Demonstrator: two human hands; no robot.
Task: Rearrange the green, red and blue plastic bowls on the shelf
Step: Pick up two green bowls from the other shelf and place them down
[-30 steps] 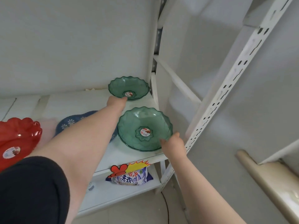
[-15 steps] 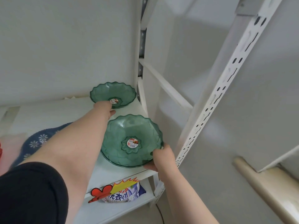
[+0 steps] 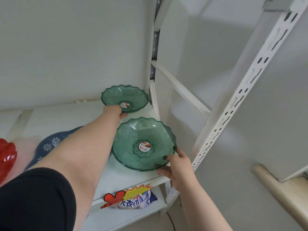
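Observation:
Two see-through green bowls with scalloped rims sit on the white shelf (image 3: 70,114). The far green bowl (image 3: 133,95) is in the back right corner; my left hand (image 3: 114,112) grips its near rim. The near green bowl (image 3: 131,144) is at the shelf's front right, tilted up, and my right hand (image 3: 176,165) holds its right rim, fingers showing through the plastic. A blue bowl (image 3: 48,145) with white flowers lies under my left forearm. A red bowl (image 3: 6,157) shows at the left edge.
A white slotted upright (image 3: 241,100) and a slanted brace (image 3: 180,89) stand right of the bowls. On the lower shelf lies a detergent bag (image 3: 135,200) behind a red and yellow tag. A beige rail (image 3: 280,189) runs at the lower right.
My right hand went from touching the near green bowl's edge to gripping it and tipping it up. My left hand stayed on the far bowl's rim. The view swung, so the red bowl returned at left.

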